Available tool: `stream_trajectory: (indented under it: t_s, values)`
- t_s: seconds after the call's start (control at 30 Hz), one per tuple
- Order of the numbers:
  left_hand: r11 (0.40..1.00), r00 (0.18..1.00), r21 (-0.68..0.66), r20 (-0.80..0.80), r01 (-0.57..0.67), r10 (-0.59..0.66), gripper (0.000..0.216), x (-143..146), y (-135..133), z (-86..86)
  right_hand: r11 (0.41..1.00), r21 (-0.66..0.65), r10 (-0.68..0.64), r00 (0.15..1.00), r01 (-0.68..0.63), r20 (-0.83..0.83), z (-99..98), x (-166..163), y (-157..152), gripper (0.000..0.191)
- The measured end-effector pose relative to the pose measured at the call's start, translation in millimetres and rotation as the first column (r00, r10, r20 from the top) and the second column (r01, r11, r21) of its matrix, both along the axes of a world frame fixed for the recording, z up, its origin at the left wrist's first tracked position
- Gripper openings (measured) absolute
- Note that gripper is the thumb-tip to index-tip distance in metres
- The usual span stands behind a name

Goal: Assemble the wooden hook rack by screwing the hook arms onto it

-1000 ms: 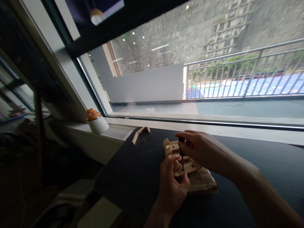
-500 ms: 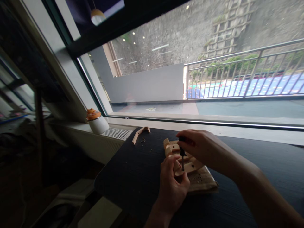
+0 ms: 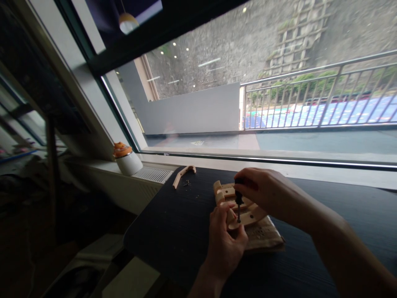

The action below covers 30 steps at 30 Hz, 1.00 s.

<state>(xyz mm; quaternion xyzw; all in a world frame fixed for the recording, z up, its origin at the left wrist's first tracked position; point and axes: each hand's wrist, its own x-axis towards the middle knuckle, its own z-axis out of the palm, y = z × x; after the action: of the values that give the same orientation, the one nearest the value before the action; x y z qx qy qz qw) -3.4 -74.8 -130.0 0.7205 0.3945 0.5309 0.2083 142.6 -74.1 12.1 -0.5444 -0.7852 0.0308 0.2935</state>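
Observation:
My right hand (image 3: 259,186) is closed around the dark handle of a screwdriver (image 3: 238,199). The screwdriver stands upright, its tip at a hole near the end of a curved light-wood piece (image 3: 246,218). My left hand (image 3: 225,236) grips that end of the wooden piece between thumb and fingers. Behind it, more wooden pieces (image 3: 228,192) of similar shape rest on a flat brown board or package (image 3: 266,238). Whether a screw sits under the tip is too small to tell.
On the dark table (image 3: 161,223), a loose curved wooden piece (image 3: 182,176) lies at the far left beside several small screws (image 3: 186,183). A white container with an orange top (image 3: 126,159) stands on the sill by the vent (image 3: 153,174). A large window rises behind the table.
My right hand has turned slightly at the wrist around the screwdriver handle, which is a little more upright. My left hand and the wooden pieces stay in place.

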Motion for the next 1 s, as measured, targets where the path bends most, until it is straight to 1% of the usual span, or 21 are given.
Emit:
stream_trajectory:
  t_s: [0.1, 0.23, 0.37, 0.43, 0.53, 0.7, 0.87, 1.0]
  values:
    - [1.0, 1.0, -0.009, 0.003, 0.006, -0.006, 0.052, 0.7, -0.1, -0.4, 1.0, -0.016, -0.024, 0.999, 0.023, -0.032, -1.2, -1.8, 0.3, 0.022]
    - [1.0, 1.0, -0.019, 0.003, 0.008, -0.008, 0.052, 0.9, 0.1, -0.4, 0.998, 0.009, 0.056, 0.997, -0.056, -0.058, 0.3, -5.5, -1.8, 0.02]
    - [1.0, 1.0, -0.014, 0.005, 0.007, -0.007, 0.053, 0.3, 0.2, -0.2, 0.996, 0.0, 0.092, 0.995, -0.092, -0.049, 3.7, -5.1, -5.0, 0.028]
    - [1.0, 1.0, -0.01, 0.005, 0.01, -0.01, 0.053, 0.0, 0.0, 0.1, 0.995, -0.009, 0.095, 0.994, -0.095, -0.052, 4.5, -3.4, -5.0, 0.03]
    - [1.0, 1.0, -0.005, 0.001, 0.014, -0.014, 0.053, -0.4, -0.6, 1.0, 0.996, -0.01, 0.085, 0.995, -0.086, -0.052, 3.9, -0.8, -2.6, 0.029]
    - [1.0, 1.0, -0.013, 0.003, 0.009, -0.009, 0.053, 0.0, -0.6, -0.3, 0.998, 0.044, 0.046, 0.999, -0.045, -0.017, 1.0, -3.7, 0.0, 0.025]
    - [1.0, 1.0, 0.008, 0.017, 0.001, -0.001, 0.054, 0.8, 0.9, -3.3, 0.998, 0.016, 0.061, 0.998, -0.061, 0.0, 2.9, -9.5, -5.9, 0.029]
    - [1.0, 1.0, 0.003, 0.011, -0.004, 0.004, 0.053, 0.4, 0.9, -2.0, 0.998, 0.029, 0.063, 0.998, -0.063, -0.014, 3.3, -5.6, -5.8, 0.028]
